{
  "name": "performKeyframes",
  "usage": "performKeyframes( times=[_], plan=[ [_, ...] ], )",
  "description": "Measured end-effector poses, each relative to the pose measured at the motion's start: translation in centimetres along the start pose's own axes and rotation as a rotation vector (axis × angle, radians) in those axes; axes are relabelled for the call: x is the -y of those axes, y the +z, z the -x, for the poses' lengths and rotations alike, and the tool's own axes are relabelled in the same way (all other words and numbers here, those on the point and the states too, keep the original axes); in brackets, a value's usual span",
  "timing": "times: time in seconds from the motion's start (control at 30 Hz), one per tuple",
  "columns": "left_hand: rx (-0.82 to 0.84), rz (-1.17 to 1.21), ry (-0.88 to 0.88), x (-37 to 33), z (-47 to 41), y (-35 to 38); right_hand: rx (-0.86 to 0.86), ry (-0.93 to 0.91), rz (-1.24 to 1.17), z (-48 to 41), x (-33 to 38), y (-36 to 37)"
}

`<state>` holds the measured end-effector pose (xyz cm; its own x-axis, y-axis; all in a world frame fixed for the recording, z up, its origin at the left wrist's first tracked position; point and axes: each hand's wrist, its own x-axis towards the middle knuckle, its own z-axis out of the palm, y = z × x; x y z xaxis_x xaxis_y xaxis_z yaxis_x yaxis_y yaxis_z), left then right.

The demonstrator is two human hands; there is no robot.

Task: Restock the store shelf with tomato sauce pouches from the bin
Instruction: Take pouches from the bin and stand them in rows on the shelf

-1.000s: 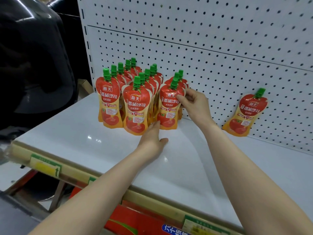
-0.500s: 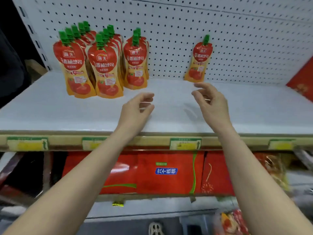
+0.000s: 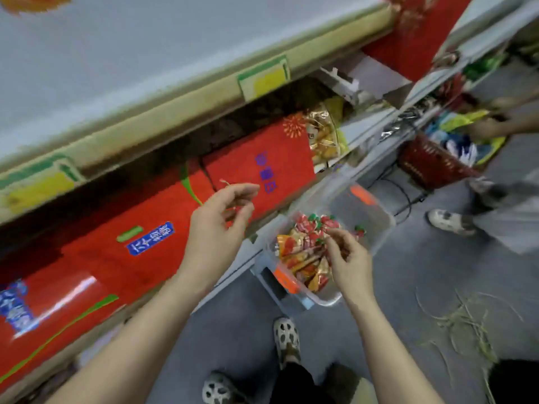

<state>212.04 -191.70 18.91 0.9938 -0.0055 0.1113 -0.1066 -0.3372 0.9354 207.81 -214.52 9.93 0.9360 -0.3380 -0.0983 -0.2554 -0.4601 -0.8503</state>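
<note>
A clear plastic bin (image 3: 376, 228) stands on the grey floor below the shelf, holding several red and orange tomato sauce pouches (image 3: 303, 249) with green caps. My right hand (image 3: 347, 260) hangs over the bin with loosely curled fingers just above the pouches, holding nothing I can see. My left hand (image 3: 218, 223) hovers to the left of the bin, in front of the red boxes, fingers relaxed and empty. The white shelf top (image 3: 145, 53) runs across the upper left; the stocked pouches are out of view.
Red gift boxes (image 3: 256, 170) fill the lower shelf. Another person's feet (image 3: 449, 221) and a red basket (image 3: 431, 161) are at the right. My own shoes (image 3: 287, 339) are below the bin. Dry grass strands (image 3: 466, 316) lie on the floor.
My view has swung down from the shelf to the floor bin. Both hands left the shelf top; the right one now reaches over the pouches in the bin.
</note>
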Motion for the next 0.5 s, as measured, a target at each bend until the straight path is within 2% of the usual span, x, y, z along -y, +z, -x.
performKeyframes(
  times=[0.1, 0.2, 0.33, 0.43, 0.5],
  plan=[
    [0.185, -0.081, -0.143, 4.4, -1.6, 7.8, 0.073, 0.240, 0.105, -3.0, -7.1, -1.6],
    [0.360, -0.219, -0.265, 10.0, -3.3, 15.0, 0.156, 0.331, 0.220, -7.3, -12.2, -2.1],
    [0.513, -0.550, -0.288, 18.1, -4.7, 22.1, 0.250, 0.387, 0.406, -14.6, -17.6, -0.7],
    [0.606, -0.676, -0.261, 23.8, -5.5, 25.2, 0.421, 0.426, 0.663, -18.9, -20.9, 1.7],
    [0.680, -0.804, -0.250, 26.6, -6.0, 26.4, 0.470, 0.437, 0.769, -20.6, -22.9, 3.6]
  ],
)
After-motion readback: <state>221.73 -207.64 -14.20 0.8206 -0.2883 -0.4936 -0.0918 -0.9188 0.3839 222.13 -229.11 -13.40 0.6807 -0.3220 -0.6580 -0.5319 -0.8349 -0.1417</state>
